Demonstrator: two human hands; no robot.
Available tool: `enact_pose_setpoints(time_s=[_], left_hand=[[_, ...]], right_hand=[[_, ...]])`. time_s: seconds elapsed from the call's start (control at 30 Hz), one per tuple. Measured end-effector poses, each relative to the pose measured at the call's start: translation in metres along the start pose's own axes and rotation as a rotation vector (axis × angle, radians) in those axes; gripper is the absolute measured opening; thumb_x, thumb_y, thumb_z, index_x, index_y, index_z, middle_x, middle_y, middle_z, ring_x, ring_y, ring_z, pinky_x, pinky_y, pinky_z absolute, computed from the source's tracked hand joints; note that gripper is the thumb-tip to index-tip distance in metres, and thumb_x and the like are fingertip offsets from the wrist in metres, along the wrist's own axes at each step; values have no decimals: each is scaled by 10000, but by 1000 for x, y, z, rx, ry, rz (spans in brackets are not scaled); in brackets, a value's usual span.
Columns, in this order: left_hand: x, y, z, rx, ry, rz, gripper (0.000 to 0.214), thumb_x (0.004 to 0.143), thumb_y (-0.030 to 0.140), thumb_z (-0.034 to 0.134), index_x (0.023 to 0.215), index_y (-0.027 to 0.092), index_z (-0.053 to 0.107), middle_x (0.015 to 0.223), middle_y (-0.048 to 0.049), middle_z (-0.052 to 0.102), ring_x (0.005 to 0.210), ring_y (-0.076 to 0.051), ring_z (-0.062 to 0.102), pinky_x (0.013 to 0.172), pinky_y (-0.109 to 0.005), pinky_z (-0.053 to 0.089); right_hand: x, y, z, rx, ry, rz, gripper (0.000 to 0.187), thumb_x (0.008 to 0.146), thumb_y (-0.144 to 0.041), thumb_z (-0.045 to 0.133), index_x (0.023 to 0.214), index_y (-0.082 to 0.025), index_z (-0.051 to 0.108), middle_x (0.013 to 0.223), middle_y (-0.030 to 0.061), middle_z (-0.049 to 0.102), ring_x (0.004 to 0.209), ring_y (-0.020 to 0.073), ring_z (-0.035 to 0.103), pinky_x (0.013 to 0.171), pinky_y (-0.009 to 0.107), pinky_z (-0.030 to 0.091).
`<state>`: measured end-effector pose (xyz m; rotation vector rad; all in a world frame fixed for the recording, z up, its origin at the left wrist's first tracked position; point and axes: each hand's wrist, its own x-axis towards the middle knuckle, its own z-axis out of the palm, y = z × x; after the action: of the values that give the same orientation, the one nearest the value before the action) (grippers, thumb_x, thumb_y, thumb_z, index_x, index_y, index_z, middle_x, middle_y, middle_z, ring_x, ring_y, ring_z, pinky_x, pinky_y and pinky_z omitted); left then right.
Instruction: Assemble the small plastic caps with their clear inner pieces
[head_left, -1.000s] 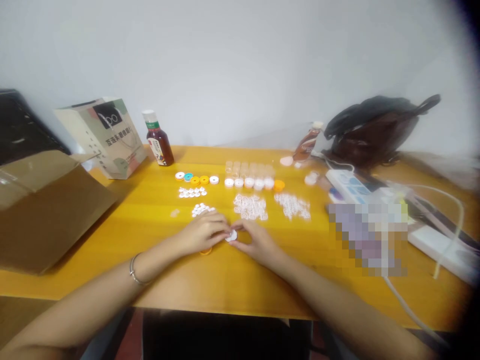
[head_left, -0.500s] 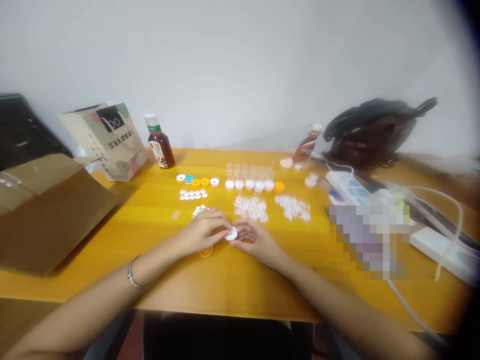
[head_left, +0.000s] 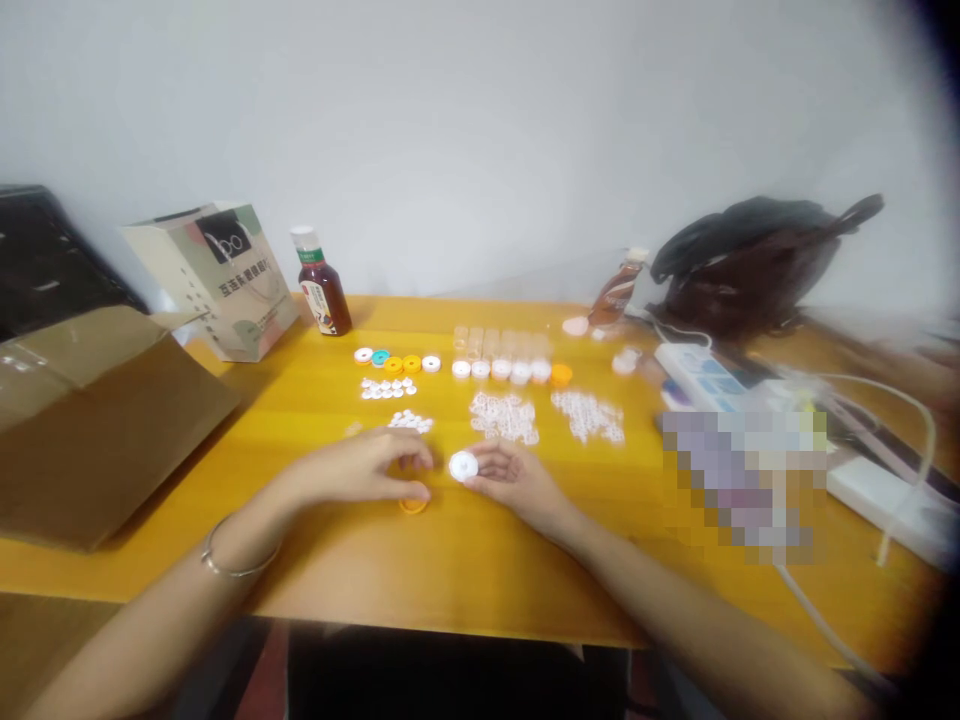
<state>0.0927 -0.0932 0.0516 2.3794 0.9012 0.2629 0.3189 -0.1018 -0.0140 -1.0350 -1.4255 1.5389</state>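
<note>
My right hand (head_left: 517, 482) pinches a round white cap (head_left: 463, 466) by its edge, its flat face turned toward me. To the left, my left hand (head_left: 382, 468) is apart from the cap, thumb and fingers curved with a gap between them and nothing visible inside. An orange ring-shaped cap (head_left: 413, 507) lies on the table, partly covered by my left thumb. Just beyond my left hand is a small pile of white pieces (head_left: 410, 422). Farther back stand two rows of small white pieces (head_left: 388, 388).
Caps (head_left: 412, 364) in several colours and white caps (head_left: 501, 369) form a row, with clear cups (head_left: 491, 343) behind. Two heaps of small clear parts (head_left: 504, 417) lie ahead. A cardboard box (head_left: 105, 430) stands left; a bottle (head_left: 324, 290), backpack (head_left: 750, 265) and power strip (head_left: 697, 375) surround.
My left hand has let go of the white cap and moved left, its fingers now apart. The cap stays in my right hand, its face more fully visible.
</note>
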Motion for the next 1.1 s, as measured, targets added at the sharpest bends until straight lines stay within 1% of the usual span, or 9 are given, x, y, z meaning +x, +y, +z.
enact_pose_setpoints(time_s=[0.03, 0.1, 0.23, 0.3, 0.43, 0.5, 0.63, 0.83, 1.1], left_hand=[[-4, -1, -1, 7, -64, -7, 366, 734, 399, 618, 1035, 199, 563, 914, -30, 588, 798, -152, 533, 704, -262, 408], [-9, -4, -1, 17, -124, 1, 417, 681, 365, 666, 1044, 194, 553, 938, -35, 575, 791, -155, 526, 674, -252, 402], [-7, -8, 4, -26, -122, -2, 218, 731, 239, 599, 941, 184, 581, 892, -33, 569, 752, -140, 516, 660, -251, 403], [-4, -10, 4, -171, -101, -27, 242, 756, 243, 584, 991, 186, 566, 911, -38, 575, 772, -139, 528, 697, -266, 424], [4, -16, 1, -602, -38, -48, 334, 796, 248, 564, 1118, 194, 494, 978, -50, 577, 847, -129, 551, 775, -290, 445], [7, -18, 2, -696, -6, -38, 334, 795, 225, 568, 1119, 189, 496, 995, -55, 575, 839, -120, 555, 764, -281, 452], [11, -20, 7, -693, 56, -49, 313, 797, 201, 564, 1105, 180, 510, 1020, -69, 577, 862, -124, 560, 777, -290, 456], [16, -19, 16, -677, 64, -68, 308, 800, 257, 574, 1087, 158, 522, 989, -71, 607, 884, -140, 575, 833, -340, 447], [20, -18, 20, -595, 163, -66, 306, 777, 278, 602, 1048, 143, 560, 930, -69, 634, 846, -141, 591, 797, -318, 463]], right_hand=[[0, 0, 0, -3, 2, 5, 358, 573, -301, 755, 860, -198, 567, 827, 14, 673, 757, 136, 626, 823, 335, 471], [0, 0, 0, -6, 4, 9, 360, 570, -307, 757, 858, -199, 570, 829, 15, 674, 759, 138, 628, 821, 337, 473], [-1, -2, 1, -21, 21, 12, 361, 567, -321, 757, 857, -201, 579, 833, 19, 681, 763, 145, 633, 824, 345, 477], [-1, -3, 1, -27, 37, 19, 360, 567, -323, 756, 859, -199, 584, 834, 22, 685, 766, 148, 635, 833, 351, 476], [-1, -4, 0, -14, 42, 31, 369, 567, -318, 754, 876, -193, 595, 843, 25, 693, 779, 154, 643, 844, 357, 478], [-1, -4, -1, -6, 43, 29, 375, 571, -315, 751, 892, -194, 600, 852, 26, 695, 788, 160, 646, 843, 362, 482], [-1, -3, 0, -2, 54, 17, 347, 585, -301, 745, 889, -200, 611, 866, 26, 697, 795, 161, 648, 850, 364, 485], [-2, -4, 2, -14, 50, -11, 344, 588, -300, 742, 890, -203, 609, 846, 25, 699, 794, 168, 652, 838, 369, 496], [-2, -4, 4, -20, 52, -21, 320, 592, -295, 737, 869, -206, 603, 823, 17, 692, 769, 162, 652, 815, 354, 494]])
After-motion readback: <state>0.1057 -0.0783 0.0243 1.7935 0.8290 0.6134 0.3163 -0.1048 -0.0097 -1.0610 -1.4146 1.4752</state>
